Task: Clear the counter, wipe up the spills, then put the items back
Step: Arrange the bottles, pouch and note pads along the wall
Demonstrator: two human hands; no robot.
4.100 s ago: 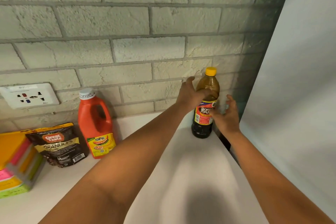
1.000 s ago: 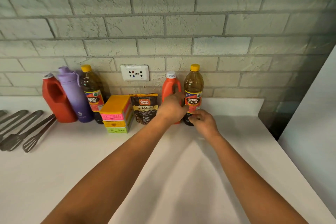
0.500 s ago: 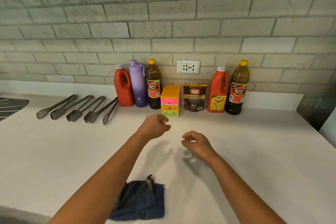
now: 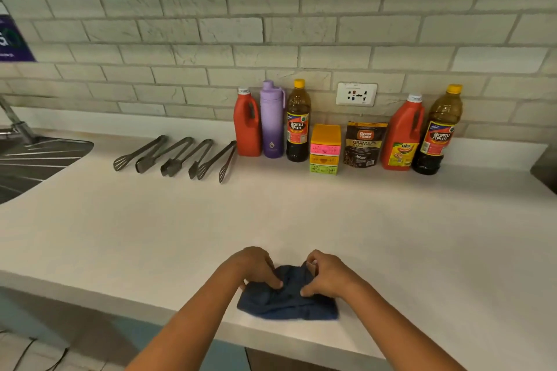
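A dark blue cloth (image 4: 286,306) lies bunched near the front edge of the white counter (image 4: 422,235). My left hand (image 4: 256,266) and my right hand (image 4: 327,274) both rest on it with fingers curled, pinching its folds. Along the back wall stand a red jug (image 4: 247,125), a purple flask (image 4: 272,120), a dark vinegar bottle (image 4: 297,122), a stack of small coloured drawers (image 4: 325,149), a coffee granules pouch (image 4: 364,143), a second red jug (image 4: 402,135) and a second vinegar bottle (image 4: 438,131).
Several metal tongs (image 4: 177,156) lie in a row left of the bottles. A steel sink drainer (image 4: 33,163) with a tap is at the far left. A wall socket (image 4: 356,94) sits above the pouch. A dark appliance corner (image 4: 544,172) is at the right.
My hands let go of the right vinegar bottle by the red jug, drew back toward the front edge and came down on the blue cloth. The view has pulled back.
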